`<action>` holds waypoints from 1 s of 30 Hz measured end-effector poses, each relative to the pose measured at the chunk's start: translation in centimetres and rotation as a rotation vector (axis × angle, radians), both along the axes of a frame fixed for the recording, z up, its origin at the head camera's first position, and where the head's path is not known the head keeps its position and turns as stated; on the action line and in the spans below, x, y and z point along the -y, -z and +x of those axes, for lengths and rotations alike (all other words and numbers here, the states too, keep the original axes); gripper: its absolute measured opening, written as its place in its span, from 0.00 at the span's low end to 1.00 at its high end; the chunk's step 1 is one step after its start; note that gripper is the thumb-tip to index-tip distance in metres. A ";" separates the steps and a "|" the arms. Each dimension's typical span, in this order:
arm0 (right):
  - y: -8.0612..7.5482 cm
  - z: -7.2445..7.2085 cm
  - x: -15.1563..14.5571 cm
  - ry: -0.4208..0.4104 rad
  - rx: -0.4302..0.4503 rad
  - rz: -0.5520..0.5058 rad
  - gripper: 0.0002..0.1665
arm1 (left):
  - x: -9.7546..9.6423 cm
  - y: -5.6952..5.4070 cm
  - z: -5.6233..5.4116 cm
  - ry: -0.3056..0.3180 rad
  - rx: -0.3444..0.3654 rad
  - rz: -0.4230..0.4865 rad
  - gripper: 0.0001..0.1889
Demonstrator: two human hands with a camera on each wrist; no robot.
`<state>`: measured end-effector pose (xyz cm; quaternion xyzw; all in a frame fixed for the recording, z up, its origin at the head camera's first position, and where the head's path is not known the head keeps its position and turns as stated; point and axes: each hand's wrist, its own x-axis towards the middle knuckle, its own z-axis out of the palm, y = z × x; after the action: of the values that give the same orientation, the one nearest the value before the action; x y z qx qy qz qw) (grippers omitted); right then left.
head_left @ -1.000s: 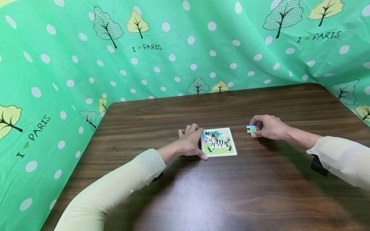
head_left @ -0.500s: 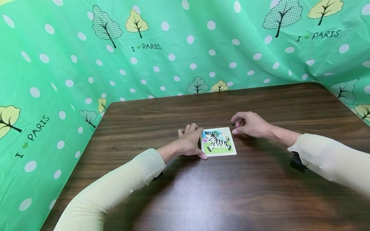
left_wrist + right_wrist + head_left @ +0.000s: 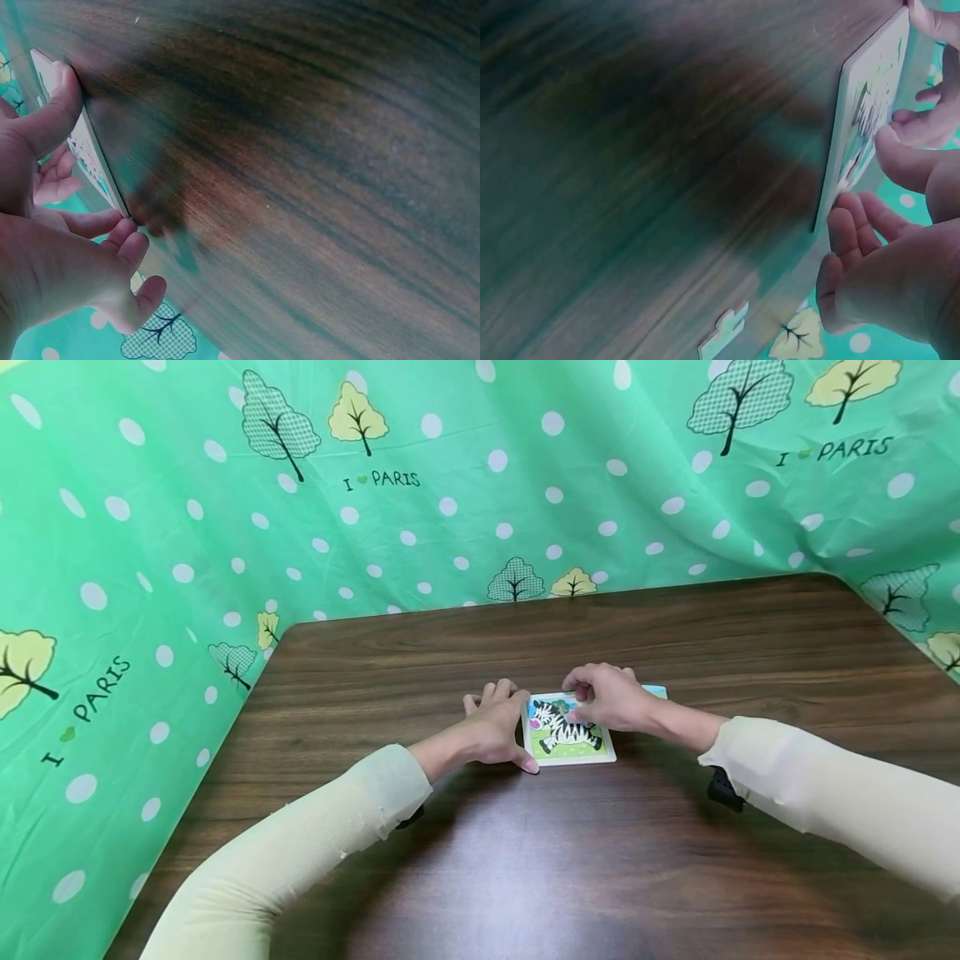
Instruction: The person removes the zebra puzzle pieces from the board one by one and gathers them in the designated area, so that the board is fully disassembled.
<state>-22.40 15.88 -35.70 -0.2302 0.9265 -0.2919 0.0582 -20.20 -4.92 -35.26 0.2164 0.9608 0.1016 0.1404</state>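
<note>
The right hand [image 3: 611,697] has moved from the piece [image 3: 657,691] to the puzzle [image 3: 564,742].

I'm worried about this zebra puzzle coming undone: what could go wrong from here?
First, the right hand has its fingers over the upper right of the zebra board; a careless press or pull there might shift part of the picture.
Second, the left hand steadies only the board's left side, so the free side could swing.
Third, the loose piece lies close to the right hand, which might knock it away.
</note>
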 end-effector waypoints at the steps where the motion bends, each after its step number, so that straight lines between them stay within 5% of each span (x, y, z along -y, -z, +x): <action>1: 0.1 0.0 0.1 0.002 -0.012 0.012 0.22 | 0.0 0.0 0.0 0.001 0.001 0.001 0.52; 8: 0.2 0.4 0.9 0.040 -0.029 0.079 0.22 | 0.1 0.1 -0.1 0.000 0.001 -0.002 0.52; 16: 0.6 0.4 1.2 0.079 -0.004 0.039 0.20 | 0.1 0.0 0.1 -0.006 -0.005 -0.009 0.54; 30: 0.4 0.2 1.1 0.033 -0.027 0.034 0.21 | 0.2 0.0 0.1 0.001 -0.004 0.000 0.53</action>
<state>-22.18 14.80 -36.06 -0.2177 0.9357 -0.2738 0.0447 -20.15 -5.11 -35.25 0.2173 0.9609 0.1012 0.1385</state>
